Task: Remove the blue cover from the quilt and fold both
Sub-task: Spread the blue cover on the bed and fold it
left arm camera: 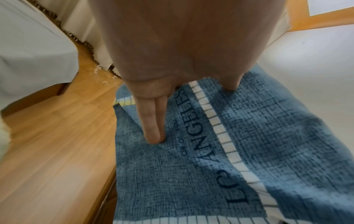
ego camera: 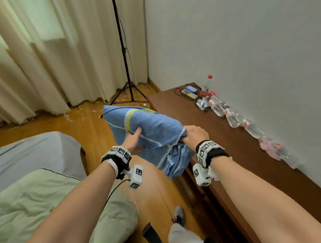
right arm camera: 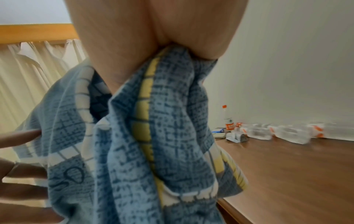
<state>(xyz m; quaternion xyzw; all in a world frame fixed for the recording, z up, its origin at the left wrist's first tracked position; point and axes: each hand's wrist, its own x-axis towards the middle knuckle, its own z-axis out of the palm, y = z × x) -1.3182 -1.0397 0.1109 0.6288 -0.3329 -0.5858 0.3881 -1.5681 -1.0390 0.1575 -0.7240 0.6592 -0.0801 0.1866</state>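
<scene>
The blue cover (ego camera: 156, 132), patterned with white and yellow stripes, is held in the air as a folded bundle over the wooden floor beside the dresser. My left hand (ego camera: 133, 139) lies flat against it. In the left wrist view its fingers (left arm camera: 153, 121) lie straight on the cover (left arm camera: 172, 174) next to printed lettering. My right hand (ego camera: 196, 133) grips the bunched right end in a fist, and loose folds of the cover (right arm camera: 172, 136) hang below the right hand (right arm camera: 134, 45). The pale green quilt (ego camera: 31, 209) lies rumpled on the bed at the lower left, bare of the cover.
A grey-sheeted bed (ego camera: 28, 154) is at the left. A long brown dresser (ego camera: 231, 155) runs along the right wall with several plastic bottles (ego camera: 233, 118) and small devices. A black tripod (ego camera: 128, 86) stands by the curtains. My shoe (ego camera: 178, 214) is on the floor below.
</scene>
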